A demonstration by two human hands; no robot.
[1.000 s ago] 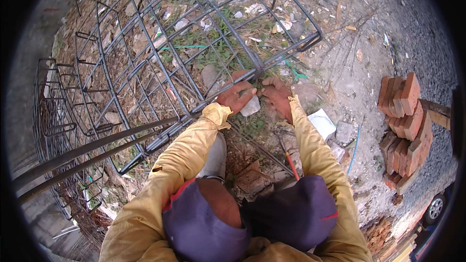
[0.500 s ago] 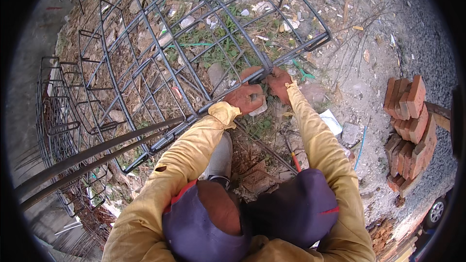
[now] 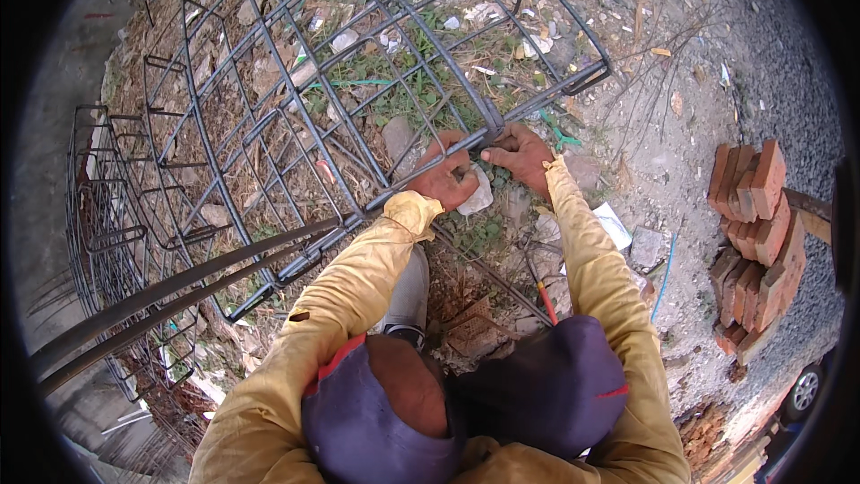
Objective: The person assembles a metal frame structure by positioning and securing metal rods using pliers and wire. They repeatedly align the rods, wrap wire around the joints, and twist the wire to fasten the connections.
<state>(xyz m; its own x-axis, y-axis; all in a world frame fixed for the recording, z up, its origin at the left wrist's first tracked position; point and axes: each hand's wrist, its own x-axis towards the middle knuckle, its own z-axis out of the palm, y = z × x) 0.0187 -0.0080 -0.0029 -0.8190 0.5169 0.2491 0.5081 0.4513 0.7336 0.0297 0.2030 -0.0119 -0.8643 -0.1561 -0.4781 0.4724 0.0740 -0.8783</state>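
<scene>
Rebar cage (image 3: 408, 11) spans upper left to centre, over littered ground (image 3: 654, 161). Brick stack (image 3: 757, 242) well off right. Left hand (image 3: 445, 181) part-curled at cage's near bar; right hand (image 3: 527, 158) half-closed beside bar joint (image 3: 494, 118), fingertips hidden. Can't tell grip on either.

Head-worn fisheye view, from above, facing down, near both hands (image 3: 445, 181)

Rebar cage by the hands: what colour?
The cage is dark grey, best seen in the head view.
</scene>
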